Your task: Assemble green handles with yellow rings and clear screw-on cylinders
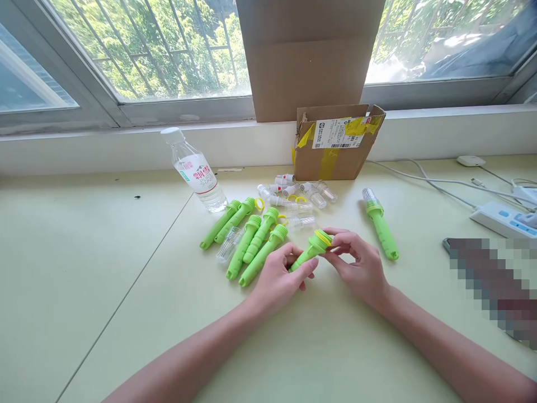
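My left hand [285, 273] is wrapped round a green plastic handle [309, 253] with a threaded, flared top, tilted up to the right. A yellow ring [323, 237] sits around that top. The fingertips of my right hand [356, 260] pinch at the ring's edge. Several more green handles [260, 258] lie to the left, beside a clear ribbed cap [229, 245]. Behind them are loose yellow rings [259, 204], clear caps [314, 196] and small white pieces [289, 190]. Off to the right lies a green handle [384, 232] with a clear cap on its end.
A water bottle [197, 173] stands at the back left. At the back is an opened cardboard box [335, 148] below the window. A power strip [505, 219] with white cables [436, 179] and a partly blurred dark object [490, 285] lie on the right.
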{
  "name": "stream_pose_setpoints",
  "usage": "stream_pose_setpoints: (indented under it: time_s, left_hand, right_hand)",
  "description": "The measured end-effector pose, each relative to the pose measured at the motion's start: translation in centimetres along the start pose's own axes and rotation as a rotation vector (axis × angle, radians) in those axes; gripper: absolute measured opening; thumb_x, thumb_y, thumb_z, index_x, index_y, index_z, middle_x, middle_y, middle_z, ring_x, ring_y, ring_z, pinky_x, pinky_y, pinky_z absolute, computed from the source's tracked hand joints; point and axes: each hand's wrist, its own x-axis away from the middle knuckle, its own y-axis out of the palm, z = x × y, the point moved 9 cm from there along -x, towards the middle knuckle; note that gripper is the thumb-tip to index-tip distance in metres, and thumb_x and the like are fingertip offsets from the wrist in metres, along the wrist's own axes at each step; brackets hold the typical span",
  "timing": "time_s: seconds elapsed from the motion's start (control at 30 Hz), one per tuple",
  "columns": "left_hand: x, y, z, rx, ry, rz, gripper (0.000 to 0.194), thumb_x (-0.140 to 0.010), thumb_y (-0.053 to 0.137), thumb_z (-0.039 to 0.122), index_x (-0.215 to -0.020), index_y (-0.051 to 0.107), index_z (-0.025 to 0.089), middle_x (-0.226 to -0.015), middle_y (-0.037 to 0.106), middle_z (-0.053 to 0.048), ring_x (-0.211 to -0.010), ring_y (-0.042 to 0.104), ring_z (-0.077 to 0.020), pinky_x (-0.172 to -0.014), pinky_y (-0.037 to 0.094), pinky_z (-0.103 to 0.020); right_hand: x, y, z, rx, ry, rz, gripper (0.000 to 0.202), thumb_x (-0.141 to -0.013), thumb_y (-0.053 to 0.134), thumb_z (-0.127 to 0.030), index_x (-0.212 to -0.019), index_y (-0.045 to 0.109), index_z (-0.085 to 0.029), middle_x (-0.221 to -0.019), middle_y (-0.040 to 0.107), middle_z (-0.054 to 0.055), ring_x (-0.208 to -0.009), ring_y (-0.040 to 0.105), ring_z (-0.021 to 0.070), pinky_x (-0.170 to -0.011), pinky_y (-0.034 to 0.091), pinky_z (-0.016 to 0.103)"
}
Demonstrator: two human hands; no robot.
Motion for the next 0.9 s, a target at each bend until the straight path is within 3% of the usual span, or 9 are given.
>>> stream_pose_setpoints:
  time_s: [0.43,0.73,0.9]
  left_hand:
    - [-0.2,-0.2,0.0,-0.010,0.056,-0.013,0.033,-0.087,0.060,0.048,-0.082,0.060,0.016,-0.071,0.064,-0.001,-0.054,0.057,-0.0097,-0.049,0.042,-0.021]
    - [-0.1,0.1,0.1,-0.002,0.047,-0.053,0.030,-0.087,0.062,0.045,-0.085,0.061,0.015,-0.069,0.065,-0.001,-0.051,0.056,-0.0097,-0.048,0.040,-0.021]
    - [-0.1,0.2,0.0,0.014,0.054,-0.076,0.030,-0.088,0.060,0.045,-0.086,0.060,0.015,-0.069,0.065,-0.001,-0.050,0.055,-0.0092,-0.048,0.040,-0.020]
  right_hand:
    - [0.2,1.3,-0.5,0.000,-0.011,-0.123,0.033,-0.082,0.067,-0.016,-0.103,0.043,-0.026,-0.121,0.059,0.010,-0.072,0.068,0.0140,-0.057,0.060,0.032]
    - [0.0,0.6,-0.9,0.022,-0.071,-0.045,0.028,-0.082,0.069,-0.014,-0.096,0.047,-0.025,-0.108,0.065,0.007,-0.090,0.068,0.0190,-0.062,0.061,0.031]
    - [0.0,0.5,-1.1,0.015,-0.071,-0.036,0.025,-0.082,0.069,-0.014,-0.093,0.050,-0.025,-0.108,0.066,0.006,-0.084,0.069,0.0169,-0.062,0.061,0.031]
